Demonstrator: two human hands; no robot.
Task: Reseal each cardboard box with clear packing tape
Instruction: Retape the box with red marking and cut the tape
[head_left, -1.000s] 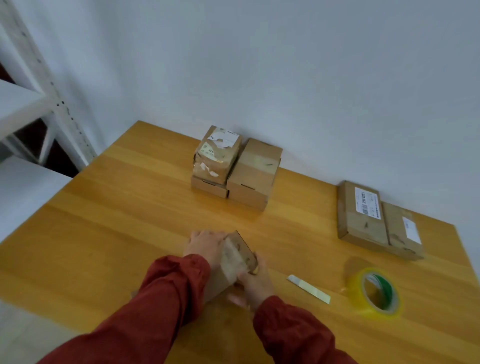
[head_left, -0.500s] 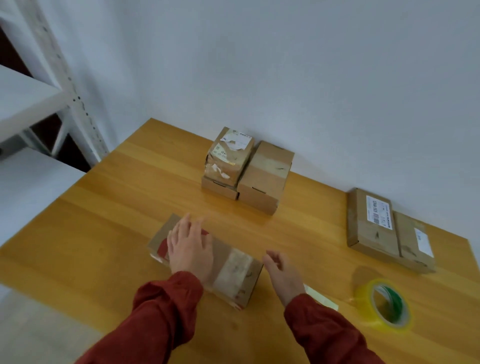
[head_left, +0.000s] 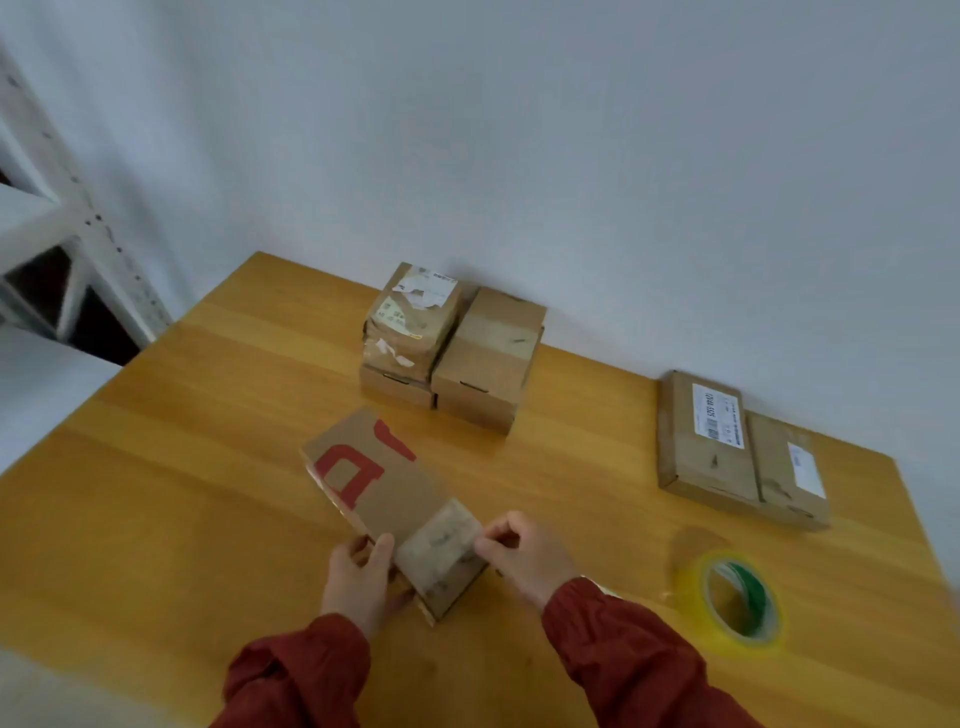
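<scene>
A long cardboard box with red print (head_left: 385, 480) lies flat on the wooden table (head_left: 156, 493) in front of me, a band of clear tape across its near end. My left hand (head_left: 361, 582) grips the box's near left corner, thumb on top. My right hand (head_left: 527, 556) has curled fingers that pinch the box's near right edge at the tape band. A roll of yellowish clear packing tape (head_left: 735, 603) lies flat on the table to the right.
A stack of small cardboard boxes (head_left: 452, 348) stands at the back against the wall. Two flat labelled boxes (head_left: 727, 447) lie at the back right. A white metal shelf (head_left: 57, 234) stands to the left of the table.
The box was tipped on end in both hands, then laid flat. My left hand slid from its top to the near left corner; my right hand came back onto the near right edge.
</scene>
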